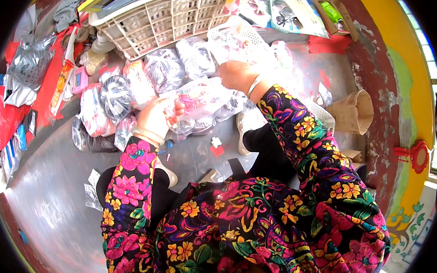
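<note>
Between my two hands stretches a clear plastic bag (204, 96) with pink and red contents that I cannot make out. My left hand (155, 116) is closed at the bag's left end, its fingers curled on the plastic. At the upper right end my right hand (236, 76) is closed too, back of the hand up, gripping the bag's edge. Packed bags lie close around: a dark one (116, 96) left of my left hand, and a dark striped one (164, 69) and a pale one (195, 57) beyond the held bag.
A cream plastic crate (165, 21) stands at the back. White perforated basket (235, 39) adjoins it on the right. An open brown container (358, 112) lies near the right wall. Red and clear packaging (29, 67) is heaped at far left. My shoe (245, 125) rests near the bags.
</note>
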Tool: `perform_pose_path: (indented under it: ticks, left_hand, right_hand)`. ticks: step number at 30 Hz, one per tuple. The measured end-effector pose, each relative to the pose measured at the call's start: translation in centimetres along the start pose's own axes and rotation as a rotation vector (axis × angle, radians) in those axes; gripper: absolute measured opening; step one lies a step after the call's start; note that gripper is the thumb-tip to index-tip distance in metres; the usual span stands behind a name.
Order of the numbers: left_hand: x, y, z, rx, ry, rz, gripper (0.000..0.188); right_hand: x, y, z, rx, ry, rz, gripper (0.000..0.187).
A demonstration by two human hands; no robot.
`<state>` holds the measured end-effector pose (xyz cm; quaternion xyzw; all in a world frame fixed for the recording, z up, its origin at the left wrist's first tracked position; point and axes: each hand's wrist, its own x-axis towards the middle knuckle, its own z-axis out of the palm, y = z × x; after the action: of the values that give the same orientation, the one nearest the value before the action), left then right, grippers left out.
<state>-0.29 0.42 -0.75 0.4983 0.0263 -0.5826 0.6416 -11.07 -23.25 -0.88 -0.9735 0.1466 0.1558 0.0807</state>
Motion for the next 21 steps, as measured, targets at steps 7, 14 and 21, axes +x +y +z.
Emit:
perform_pose_path:
  ticks: [7, 14, 21]
  left_hand:
    - [-0.2, 0.0, 0.2, -0.078, -0.007, 0.036, 0.024]
    - [-0.6, 0.5, 1.6, -0.087, -0.037, 0.011, 0.025]
    - [-0.7, 0.9, 2.1, -0.111, -0.014, 0.001, 0.026]
  right_hand:
    - [1.0, 7.0, -4.5, 0.698, -0.147, 0.22, 0.025]
    - [4.3, 17.3, 2.9, 0.931, 0.13, 0.743, 0.026]
    - [8.1, 17.7, 5.7, 0.372, 0.379, 0.564, 0.042]
